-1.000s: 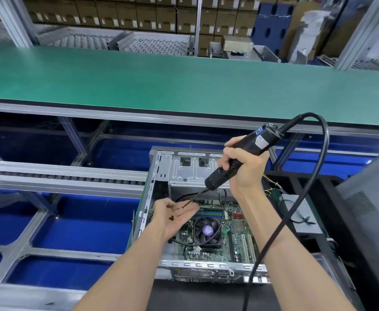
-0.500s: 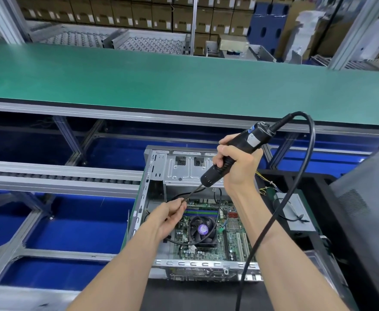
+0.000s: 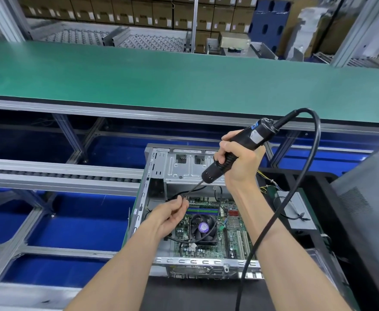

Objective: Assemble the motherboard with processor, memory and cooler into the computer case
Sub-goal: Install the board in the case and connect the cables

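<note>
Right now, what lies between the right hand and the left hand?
In the head view, the screwdriver's thin bit spans from right hand down to left hand.

Motherboard (image 3: 208, 230) inside case (image 3: 159, 167) — cooler (image 3: 203, 227) on it.

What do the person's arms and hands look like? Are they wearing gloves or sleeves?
No gloves and no sleeves show. Both forearms are bare right to the bottom edge of the picture. The left hand and the right hand are bare too, with no ring, watch or wrist strap that can be seen.
</note>
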Demonstrator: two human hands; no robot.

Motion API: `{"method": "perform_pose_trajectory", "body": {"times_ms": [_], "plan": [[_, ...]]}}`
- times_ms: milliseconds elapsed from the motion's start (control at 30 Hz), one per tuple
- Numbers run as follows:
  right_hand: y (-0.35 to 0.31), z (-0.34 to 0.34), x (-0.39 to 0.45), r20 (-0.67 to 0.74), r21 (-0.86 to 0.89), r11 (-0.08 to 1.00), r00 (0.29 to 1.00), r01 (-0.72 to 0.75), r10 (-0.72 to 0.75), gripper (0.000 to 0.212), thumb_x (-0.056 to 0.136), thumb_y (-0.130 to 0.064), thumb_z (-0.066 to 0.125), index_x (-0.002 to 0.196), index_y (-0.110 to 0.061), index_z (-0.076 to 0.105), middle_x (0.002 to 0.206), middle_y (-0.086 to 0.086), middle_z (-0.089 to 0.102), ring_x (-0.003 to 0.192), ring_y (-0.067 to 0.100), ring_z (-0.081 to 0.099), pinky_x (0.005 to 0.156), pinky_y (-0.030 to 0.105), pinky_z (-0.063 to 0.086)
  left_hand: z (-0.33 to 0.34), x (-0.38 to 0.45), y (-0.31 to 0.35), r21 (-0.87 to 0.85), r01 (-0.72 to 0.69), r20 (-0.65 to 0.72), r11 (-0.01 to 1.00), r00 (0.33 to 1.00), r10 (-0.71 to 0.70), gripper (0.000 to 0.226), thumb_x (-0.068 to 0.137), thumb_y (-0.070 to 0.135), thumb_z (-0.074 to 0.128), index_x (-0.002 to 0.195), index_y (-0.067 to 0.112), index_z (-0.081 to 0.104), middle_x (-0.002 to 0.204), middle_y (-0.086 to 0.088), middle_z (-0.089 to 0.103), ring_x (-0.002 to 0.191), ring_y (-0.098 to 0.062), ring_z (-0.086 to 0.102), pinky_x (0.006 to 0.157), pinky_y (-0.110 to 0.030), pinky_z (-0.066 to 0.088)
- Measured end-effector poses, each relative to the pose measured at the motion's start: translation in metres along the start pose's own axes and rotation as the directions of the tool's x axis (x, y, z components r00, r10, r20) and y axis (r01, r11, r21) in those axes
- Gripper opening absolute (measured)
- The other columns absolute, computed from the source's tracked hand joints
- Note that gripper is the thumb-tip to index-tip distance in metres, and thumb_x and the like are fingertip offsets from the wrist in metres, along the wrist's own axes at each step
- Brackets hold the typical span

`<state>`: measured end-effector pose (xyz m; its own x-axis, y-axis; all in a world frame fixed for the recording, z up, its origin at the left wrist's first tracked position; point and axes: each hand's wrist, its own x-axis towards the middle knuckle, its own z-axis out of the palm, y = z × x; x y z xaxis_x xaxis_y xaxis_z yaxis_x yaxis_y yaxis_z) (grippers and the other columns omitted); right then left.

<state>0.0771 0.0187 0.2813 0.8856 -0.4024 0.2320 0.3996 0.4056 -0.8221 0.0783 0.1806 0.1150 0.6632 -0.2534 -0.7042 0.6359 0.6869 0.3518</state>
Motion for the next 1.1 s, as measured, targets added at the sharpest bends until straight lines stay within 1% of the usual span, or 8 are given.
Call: {"method": "perform_pose_trajectory", "body": {"times_ms": [167,300,400,533,667,800,933,1100], "plan": [[0.002,0.000,0.000,0.005,0.003,1.000,1.000,0.004,-0.004,0.015,0.068,0.007,0.062,0.063,-0.007,0.064,0.054,0.009,0.052,0.039,0.020,0.042,0.051,0.030,0.037,-0.001,0.001,0.000,-0.048,0.001,0.018,0.999,1.000,0.000,0.026,0.085,-0.005,0.068,0.110,-0.011,0.064,0.085,-0.022,0.073,0.076,-0.023,0.075,0.058,-0.026,0.060],[0.001,0.001,0.003,-0.024,0.019,1.000,1.000,-0.013,0.014,0.011,0.067,0.006,0.061,0.066,-0.004,0.062,0.055,0.010,0.050,0.039,0.020,0.040,0.052,0.031,0.037,-0.001,0.001,0.002,-0.105,0.009,0.039,0.994,0.999,-0.005,0.027,0.073,0.000,0.076,0.097,-0.010,0.068,0.083,-0.021,0.072,0.077,-0.022,0.074,0.058,-0.026,0.060],[0.000,0.002,0.004,-0.030,0.024,0.999,0.999,-0.029,0.029,0.009,0.066,0.005,0.062,0.067,-0.003,0.061,0.054,0.009,0.047,0.039,0.020,0.039,0.052,0.031,0.037,-0.001,0.002,0.002,-0.082,0.006,0.036,0.997,0.999,-0.003,0.025,0.073,0.006,0.076,0.092,-0.008,0.068,0.082,-0.019,0.072,0.075,-0.020,0.074,0.056,-0.025,0.059],[0.001,0.002,0.004,-0.031,0.027,0.999,0.999,-0.019,0.020,0.010,0.066,0.005,0.062,0.065,-0.005,0.062,0.051,0.009,0.046,0.039,0.019,0.039,0.052,0.030,0.037,0.000,0.001,0.001,-0.095,-0.001,0.030,0.995,1.000,0.004,0.026,0.068,-0.001,0.077,0.091,-0.011,0.070,0.090,-0.023,0.072,0.081,-0.026,0.075,0.058,-0.027,0.060],[0.002,0.001,0.005,-0.034,0.036,0.999,0.999,-0.018,0.019,0.015,0.067,0.006,0.062,0.063,-0.009,0.063,0.049,0.009,0.047,0.038,0.020,0.039,0.052,0.030,0.038,0.002,-0.002,0.001,-0.160,-0.012,0.024,0.987,1.000,0.016,0.033,0.067,-0.010,0.074,0.098,-0.015,0.067,0.097,-0.028,0.070,0.085,-0.031,0.074,0.059,-0.029,0.061],[0.002,0.000,0.006,-0.023,0.031,0.999,1.000,-0.008,0.009,0.017,0.067,0.006,0.062,0.063,-0.010,0.064,0.050,0.010,0.048,0.038,0.020,0.040,0.051,0.030,0.038,0.004,-0.005,0.001,-0.163,0.010,0.020,0.987,1.000,-0.007,0.026,0.080,-0.012,0.069,0.106,-0.016,0.065,0.108,-0.029,0.067,0.085,-0.032,0.074,0.060,-0.030,0.061],[0.002,-0.001,0.005,-0.020,0.047,0.999,1.000,-0.002,0.003,0.017,0.067,0.006,0.062,0.062,-0.011,0.064,0.052,0.008,0.049,0.038,0.021,0.039,0.051,0.030,0.038,0.006,-0.010,0.001,-0.167,0.029,0.034,0.986,0.999,-0.024,0.038,0.069,-0.008,0.075,0.105,-0.013,0.065,0.097,-0.026,0.070,0.086,-0.029,0.074,0.061,-0.029,0.061],[-0.001,-0.002,0.005,-0.001,0.042,0.999,1.000,-0.003,0.003,0.015,0.068,0.006,0.061,0.066,-0.009,0.065,0.053,0.010,0.049,0.040,0.020,0.040,0.053,0.030,0.040,0.007,-0.013,0.002,-0.168,0.053,0.035,0.984,0.998,-0.048,0.036,0.071,-0.002,0.077,0.105,-0.009,0.065,0.092,-0.022,0.071,0.081,-0.023,0.074,0.057,-0.027,0.060]]}}
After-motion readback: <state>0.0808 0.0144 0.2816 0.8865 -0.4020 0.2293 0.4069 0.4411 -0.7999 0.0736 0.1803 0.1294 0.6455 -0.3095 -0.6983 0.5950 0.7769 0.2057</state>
